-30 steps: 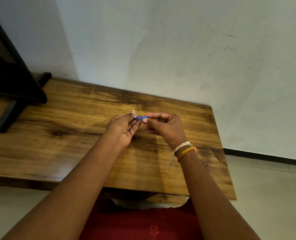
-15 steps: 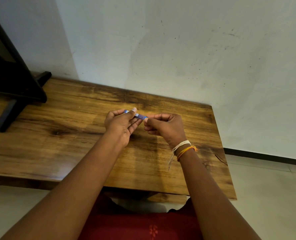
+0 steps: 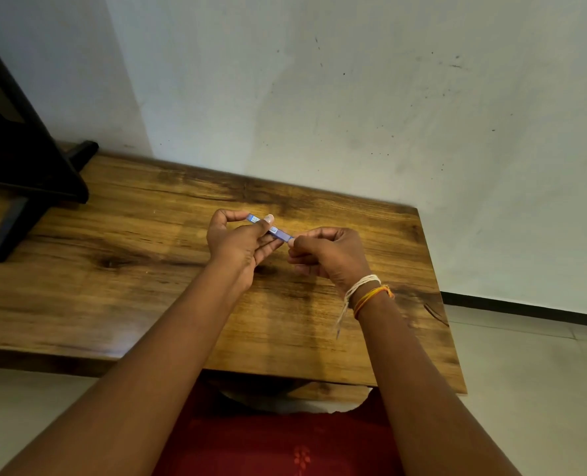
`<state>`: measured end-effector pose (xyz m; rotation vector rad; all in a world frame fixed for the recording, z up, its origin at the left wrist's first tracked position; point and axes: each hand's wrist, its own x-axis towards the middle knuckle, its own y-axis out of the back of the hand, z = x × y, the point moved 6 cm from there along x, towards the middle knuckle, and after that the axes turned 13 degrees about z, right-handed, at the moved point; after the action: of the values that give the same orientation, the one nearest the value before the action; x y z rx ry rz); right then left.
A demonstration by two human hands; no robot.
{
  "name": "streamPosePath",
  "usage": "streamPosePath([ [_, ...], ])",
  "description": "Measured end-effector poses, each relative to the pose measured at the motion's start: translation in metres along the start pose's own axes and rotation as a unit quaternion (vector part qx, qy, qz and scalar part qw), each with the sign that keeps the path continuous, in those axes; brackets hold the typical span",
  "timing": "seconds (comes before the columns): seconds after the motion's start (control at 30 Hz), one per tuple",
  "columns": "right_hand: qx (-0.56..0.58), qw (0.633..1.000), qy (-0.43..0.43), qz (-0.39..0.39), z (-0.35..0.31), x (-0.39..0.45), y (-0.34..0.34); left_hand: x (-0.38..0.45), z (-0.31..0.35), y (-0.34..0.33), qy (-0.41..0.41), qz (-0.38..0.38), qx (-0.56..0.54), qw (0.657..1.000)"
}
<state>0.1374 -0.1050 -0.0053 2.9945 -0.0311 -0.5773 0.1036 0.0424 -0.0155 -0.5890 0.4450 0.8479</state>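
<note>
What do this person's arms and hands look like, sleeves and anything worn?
Both forearms are bare, with no sleeves in view. The left hand wears nothing. The right hand shows no rings; its wrist carries a white thread band with a loose end hanging, and an orange thread band beside it.

Left hand (image 3: 238,243) pinching, right hand (image 3: 329,254) pinching

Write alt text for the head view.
A thin blue strip with white labels is held over a brown wooden table: the left hand pinches one end, the right hand the other. A black stand rests on it.
</note>
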Motion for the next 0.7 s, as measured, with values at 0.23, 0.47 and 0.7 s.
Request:
streamPosePath([
  [0.23,0.000,1.000,-0.030,0.005,0.0026,0.0008,0.0018,-0.0024,-0.0017,-0.0019,-0.017,-0.008,0.011,1.000],
  [0.47,0.069,0.995,-0.065,-0.030,0.0005,-0.0048,0.0000,-0.0034,0.0003,-0.0032,-0.023,-0.021,0.006,0.999],
  [0.7,0.154,0.987,-0.030,0.041,0.0000,0.0016,0.0071,-0.0041,-0.0008,-0.0036,-0.020,-0.001,-0.021,1.000],
])
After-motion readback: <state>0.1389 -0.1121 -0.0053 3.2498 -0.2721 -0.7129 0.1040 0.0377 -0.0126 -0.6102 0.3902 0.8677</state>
